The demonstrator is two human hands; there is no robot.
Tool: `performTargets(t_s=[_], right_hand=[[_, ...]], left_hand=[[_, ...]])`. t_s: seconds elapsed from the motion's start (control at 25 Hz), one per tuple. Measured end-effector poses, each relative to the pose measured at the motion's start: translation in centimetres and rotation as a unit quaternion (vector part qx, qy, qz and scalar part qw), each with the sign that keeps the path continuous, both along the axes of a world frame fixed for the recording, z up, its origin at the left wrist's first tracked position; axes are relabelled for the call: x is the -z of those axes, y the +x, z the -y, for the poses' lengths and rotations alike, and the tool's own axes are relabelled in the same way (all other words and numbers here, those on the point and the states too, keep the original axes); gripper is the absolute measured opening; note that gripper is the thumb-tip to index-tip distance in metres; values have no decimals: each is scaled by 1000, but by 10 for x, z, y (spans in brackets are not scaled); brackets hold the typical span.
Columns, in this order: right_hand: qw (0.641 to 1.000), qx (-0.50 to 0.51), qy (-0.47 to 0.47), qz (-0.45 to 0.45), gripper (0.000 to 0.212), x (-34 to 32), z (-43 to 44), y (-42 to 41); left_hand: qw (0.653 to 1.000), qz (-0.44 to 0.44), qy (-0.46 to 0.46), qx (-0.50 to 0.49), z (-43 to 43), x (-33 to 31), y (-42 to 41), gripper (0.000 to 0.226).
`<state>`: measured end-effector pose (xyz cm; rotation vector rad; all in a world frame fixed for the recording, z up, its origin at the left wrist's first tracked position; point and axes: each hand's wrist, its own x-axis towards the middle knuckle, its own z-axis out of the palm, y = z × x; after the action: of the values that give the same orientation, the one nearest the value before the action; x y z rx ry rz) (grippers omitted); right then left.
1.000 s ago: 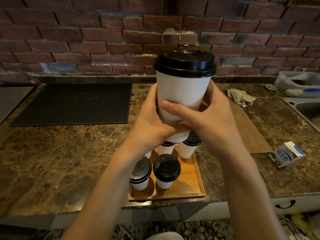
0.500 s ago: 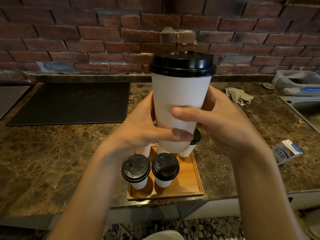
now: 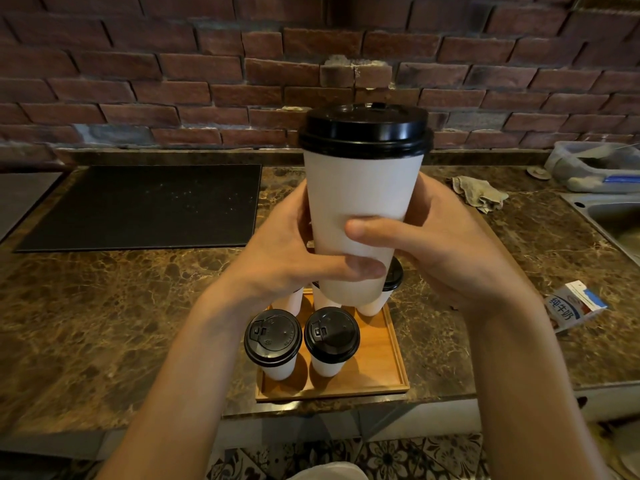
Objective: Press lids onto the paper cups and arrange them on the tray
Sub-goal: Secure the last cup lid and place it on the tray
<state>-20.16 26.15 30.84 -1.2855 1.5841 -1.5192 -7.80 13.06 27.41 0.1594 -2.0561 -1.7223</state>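
Fingers (image 3: 381, 233) of left hand (image 3: 287, 251) and right hand (image 3: 446, 251) clasped the lidded cup (image 3: 360, 192) above the tray (image 3: 384, 358), seemingly bound for its five-o'clock corner.

The left hand (image 3: 280, 258) and right hand (image 3: 446, 251) grip a white paper cup (image 3: 360, 216) upright above the wooden tray (image 3: 391, 358), its black lid (image 3: 365, 131) on the rim. Two lidded cups (image 3: 273, 337) stand at the tray's near left. Perhaps three more stand farther back, mostly hidden.
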Motion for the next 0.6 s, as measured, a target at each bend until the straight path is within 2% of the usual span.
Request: performTargets(t_s=[0.32, 0.52, 0.6], right_hand=[[992, 110, -6, -63, 72, -4, 5, 9], [978, 189, -13, -84, 84, 5, 16, 19], [972, 215, -13, -93, 82, 10, 19, 23]], left_hand=[[992, -27, -53, -112, -4, -4, -6, 82], [986, -53, -38, -154, -11, 1, -15, 80], [984, -53, -27, -167, -14, 5, -19, 82]])
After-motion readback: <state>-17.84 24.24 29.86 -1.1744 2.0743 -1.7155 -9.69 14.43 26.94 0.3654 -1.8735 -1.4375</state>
